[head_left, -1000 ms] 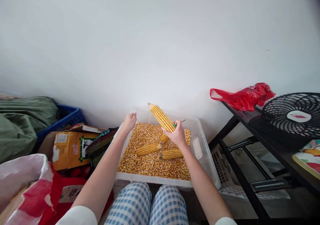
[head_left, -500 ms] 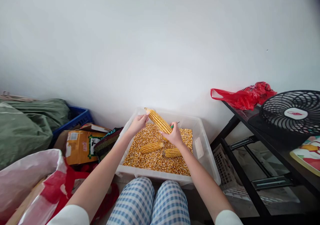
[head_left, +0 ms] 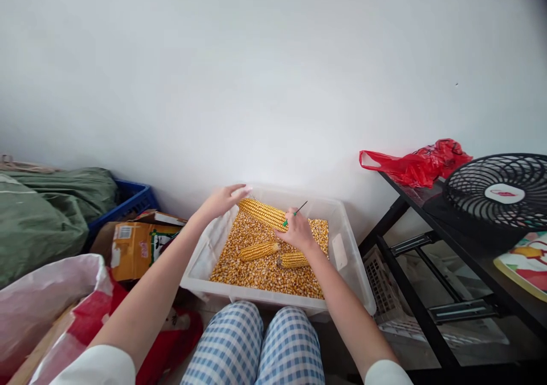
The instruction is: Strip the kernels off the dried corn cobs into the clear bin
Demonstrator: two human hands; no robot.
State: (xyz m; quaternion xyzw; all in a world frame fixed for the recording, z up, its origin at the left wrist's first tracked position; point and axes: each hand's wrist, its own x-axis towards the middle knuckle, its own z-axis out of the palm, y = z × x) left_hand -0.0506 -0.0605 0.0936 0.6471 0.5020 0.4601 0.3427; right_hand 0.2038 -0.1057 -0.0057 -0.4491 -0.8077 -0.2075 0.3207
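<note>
My right hand (head_left: 296, 228) grips the lower end of a long yellow ear of corn (head_left: 261, 211), and a thin dark rod with a green handle (head_left: 285, 223), perhaps a screwdriver, is also in its fingers. At the ear's far left tip, my left hand (head_left: 226, 199) has its fingers stretched out; whether it touches the tip I cannot tell. Beneath the hands, a translucent plastic bin (head_left: 256, 295) holds loose corn kernels (head_left: 265, 277). Two shorter ears, one on the left (head_left: 258, 251) and one on the right (head_left: 294, 259), lie on the kernels.
To the right is a black table (head_left: 459, 240) bearing a red plastic bag (head_left: 419, 166) and a black fan (head_left: 504, 194). Left of the bin are a yellow carton (head_left: 132, 251), a blue crate (head_left: 137, 197) and a red-and-white sack (head_left: 81, 311). A white wall (head_left: 273, 77) rises behind.
My left hand has opened from a pinch at the ear's tip and moved left. The ear has dropped lower and lies flatter, and the thin rod now points more upward.
</note>
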